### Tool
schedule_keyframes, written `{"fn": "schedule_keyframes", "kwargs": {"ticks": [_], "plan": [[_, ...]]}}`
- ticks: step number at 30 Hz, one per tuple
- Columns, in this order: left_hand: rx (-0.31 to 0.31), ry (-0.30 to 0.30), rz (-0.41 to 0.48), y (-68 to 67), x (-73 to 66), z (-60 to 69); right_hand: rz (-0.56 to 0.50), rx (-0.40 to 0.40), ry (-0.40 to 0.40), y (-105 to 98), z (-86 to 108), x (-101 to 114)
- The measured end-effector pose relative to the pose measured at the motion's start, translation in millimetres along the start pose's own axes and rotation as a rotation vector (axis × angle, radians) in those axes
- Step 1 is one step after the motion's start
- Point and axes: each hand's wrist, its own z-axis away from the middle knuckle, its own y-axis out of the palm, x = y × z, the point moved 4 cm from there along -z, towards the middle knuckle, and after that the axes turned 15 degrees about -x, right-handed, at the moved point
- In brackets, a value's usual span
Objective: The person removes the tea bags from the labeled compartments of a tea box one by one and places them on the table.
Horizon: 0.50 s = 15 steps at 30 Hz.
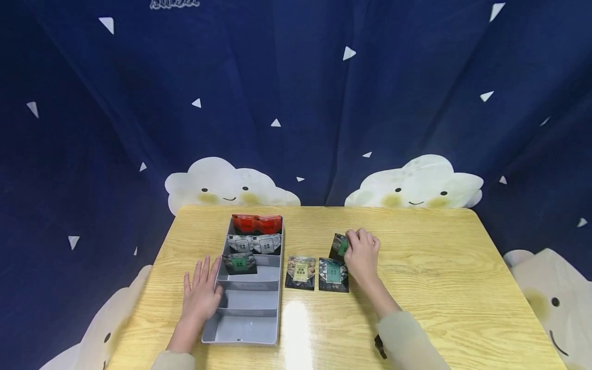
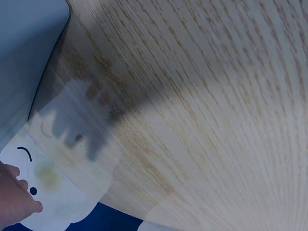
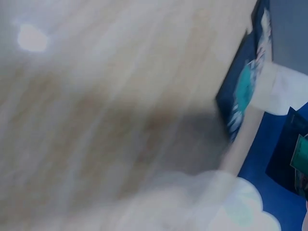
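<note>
My right hand (image 1: 363, 256) pinches a dark packet with a green label (image 1: 339, 246), tilted above the table; the right wrist view shows this packet at its right edge. Beneath it lies a packet with a teal label (image 1: 333, 275), beside another with a yellow label (image 1: 300, 272). My left hand (image 1: 202, 293) has its fingers extended along the left side of a grey divided box (image 1: 279, 308). Inside the box, red packets (image 1: 257, 224) stand in the far compartment, silver-grey packets (image 1: 254, 244) in the one before it, and a single green-labelled packet (image 1: 239, 263) in the third.
The two nearest compartments of the box show their bare floors (image 1: 247, 328). All this is on a light wooden table (image 1: 444, 277). A dark blue curtain (image 1: 296, 103) with clouds and white triangles hangs behind it. Something small and dark (image 1: 380, 347) shows beside the right sleeve.
</note>
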Motion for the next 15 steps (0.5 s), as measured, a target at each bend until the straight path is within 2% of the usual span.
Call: {"fn": "schedule_keyframes", "kwargs": {"ticks": [6, 15], "plan": [[0.006, -0.004, -0.002, 0.7, -0.4, -0.5, 0.055, 0.07, 0.045, -7.5, 7.9, -27.1], [0.01, 0.003, -0.006, -0.1, -0.7, -1.2, 0.168, 0.203, 0.009, -9.3, 28.6, -64.8]]}}
